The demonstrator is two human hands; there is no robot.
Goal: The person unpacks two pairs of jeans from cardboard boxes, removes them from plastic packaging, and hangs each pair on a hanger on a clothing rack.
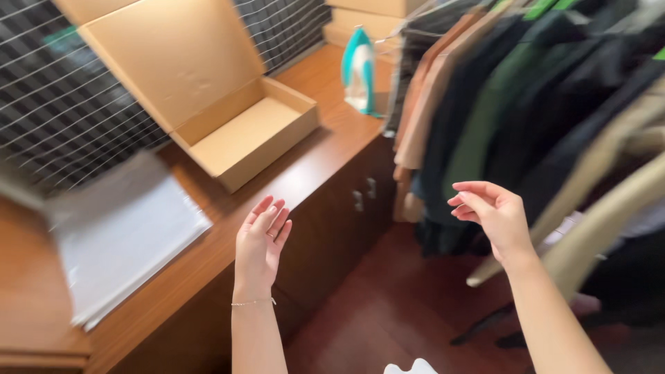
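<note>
Brown corrugated cardboard box [235, 131], lid flung up, shallow and rectangular, near the back edge of the glossy wooden counter [325, 166]. Stack of clear plastic bags [118, 235], slick and flat, toward the front left edge. Left hand [262, 242] raised beside the counter's front edge, fingers spread, holding nothing. Right hand [490, 215] open, fingers loosely curled, empty, nearest the hanging clothes [485, 104], soft and draped. Teal iron [359, 69] upright at the far corner.

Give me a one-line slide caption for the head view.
Both empty hands, left hand and right hand, raised between an open cardboard box on a wooden counter and hanging clothes.
</note>
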